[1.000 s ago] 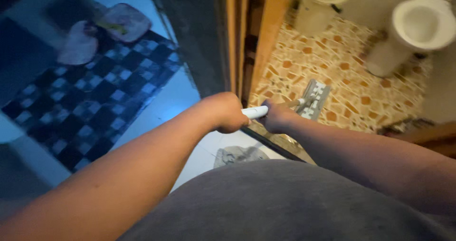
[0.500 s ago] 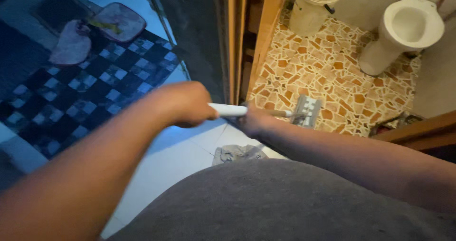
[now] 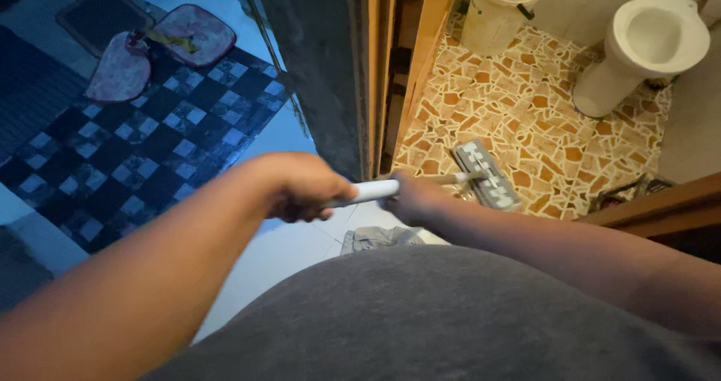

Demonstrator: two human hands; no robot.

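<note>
Both my hands grip a flat mop by its handle [image 3: 373,191], which is white at the near end. My left hand [image 3: 294,186] is closed around the handle's end. My right hand [image 3: 414,198] grips the handle a little further down. The grey, rectangular mop head [image 3: 486,174] rests flat on the orange and cream mosaic floor [image 3: 518,103] just inside a doorway, turned at an angle.
A white toilet [image 3: 647,45] stands at the far right and a cream bucket [image 3: 502,9] at the back. A wooden door frame [image 3: 417,58] divides the rooms. To the left lie a checkered mat [image 3: 135,148] and two slippers [image 3: 158,51]. A grey cloth [image 3: 379,238] lies by my feet.
The mop head has turned to a diagonal and shifted slightly right on the tiles. My left hand has dropped lower and the handle now tilts more.
</note>
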